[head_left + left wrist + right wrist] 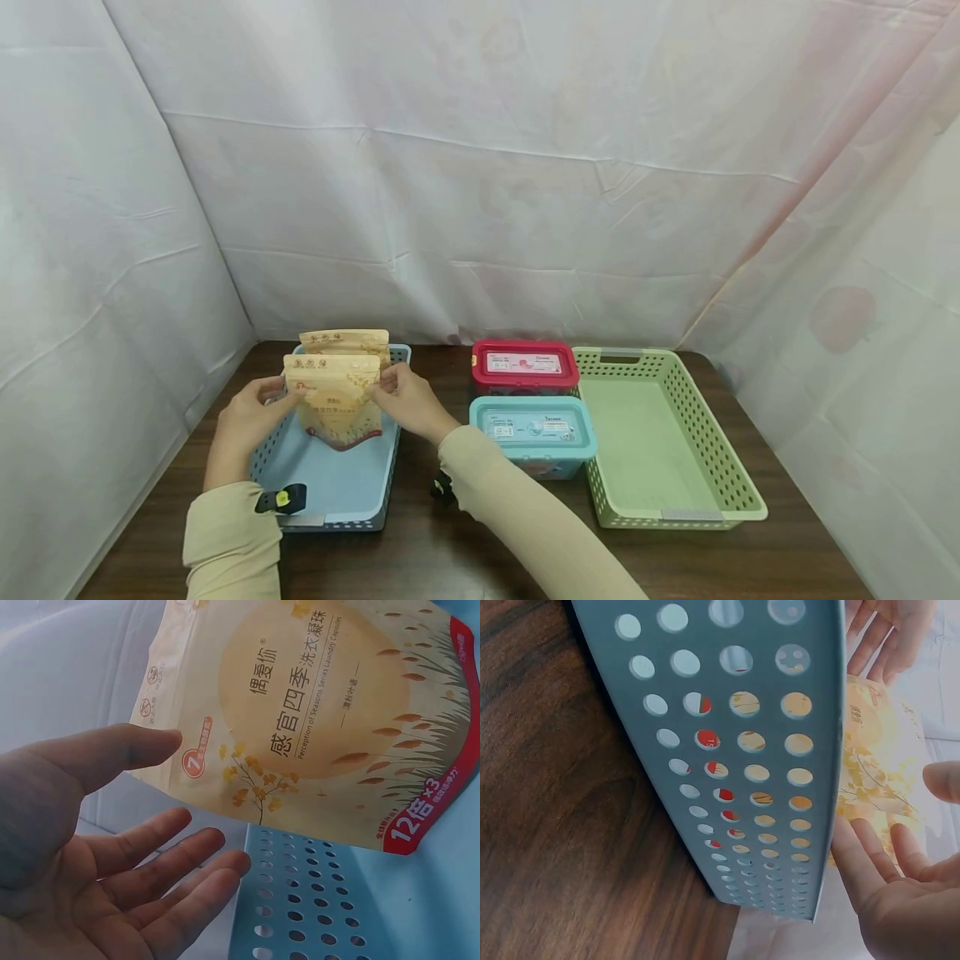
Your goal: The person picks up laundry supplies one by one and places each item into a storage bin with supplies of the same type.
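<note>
In the head view, a cream laundry-capsule pouch [339, 408] stands in the blue basket [330, 492], its red-edged bottom down inside. Behind it rises a second, similar pouch [352, 340]. My left hand [251, 417] is at the front pouch's left edge; in the left wrist view its thumb [142, 746] overlaps the printed face, with the fingers spread below. At the upper right side is my right hand [412, 400]. The right wrist view shows that thumb held apart from the loosely bent fingers [862, 862], which are beside the pouch near the basket rim.
Right of centre, a red-lidded box [525, 367] stands behind a turquoise-lidded box [534, 433]. A green basket [675, 442] sits right beside them on the dark wooden table [420, 550]. White cloth [480, 208] hangs behind and at both sides.
</note>
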`<state>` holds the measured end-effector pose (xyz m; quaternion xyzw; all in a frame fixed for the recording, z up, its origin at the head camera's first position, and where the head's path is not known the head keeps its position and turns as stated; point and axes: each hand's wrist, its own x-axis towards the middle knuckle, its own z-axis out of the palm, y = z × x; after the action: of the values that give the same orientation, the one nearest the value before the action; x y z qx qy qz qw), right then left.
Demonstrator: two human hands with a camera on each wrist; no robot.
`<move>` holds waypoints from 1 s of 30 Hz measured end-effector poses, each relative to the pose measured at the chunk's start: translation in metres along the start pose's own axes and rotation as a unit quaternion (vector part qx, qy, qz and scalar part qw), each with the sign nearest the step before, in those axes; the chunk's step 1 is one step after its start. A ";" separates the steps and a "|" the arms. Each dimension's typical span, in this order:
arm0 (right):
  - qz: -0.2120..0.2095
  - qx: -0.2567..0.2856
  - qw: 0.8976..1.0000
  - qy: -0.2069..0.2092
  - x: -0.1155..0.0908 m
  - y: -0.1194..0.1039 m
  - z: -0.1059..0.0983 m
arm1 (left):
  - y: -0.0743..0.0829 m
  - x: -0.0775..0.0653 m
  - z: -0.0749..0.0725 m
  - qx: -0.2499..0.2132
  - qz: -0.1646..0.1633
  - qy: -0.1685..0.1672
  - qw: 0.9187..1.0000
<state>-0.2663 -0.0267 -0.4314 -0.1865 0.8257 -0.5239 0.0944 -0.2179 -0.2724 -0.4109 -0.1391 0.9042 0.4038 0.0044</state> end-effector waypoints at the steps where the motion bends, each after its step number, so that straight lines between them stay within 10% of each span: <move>1: 0.003 -0.002 1.000 -0.005 0.000 0.000 0.000 | 0.001 0.000 0.000 -0.001 0.001 -0.004 1.000; 30: -0.015 -0.078 0.995 -0.053 -0.023 -0.018 -0.024 | 0.027 -0.017 -0.012 0.011 0.078 -0.066 0.995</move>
<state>-0.2503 -0.0041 -0.4052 -0.2328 0.8553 -0.4484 0.1152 -0.2076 -0.2598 -0.3813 -0.0413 0.9146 0.4009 0.0339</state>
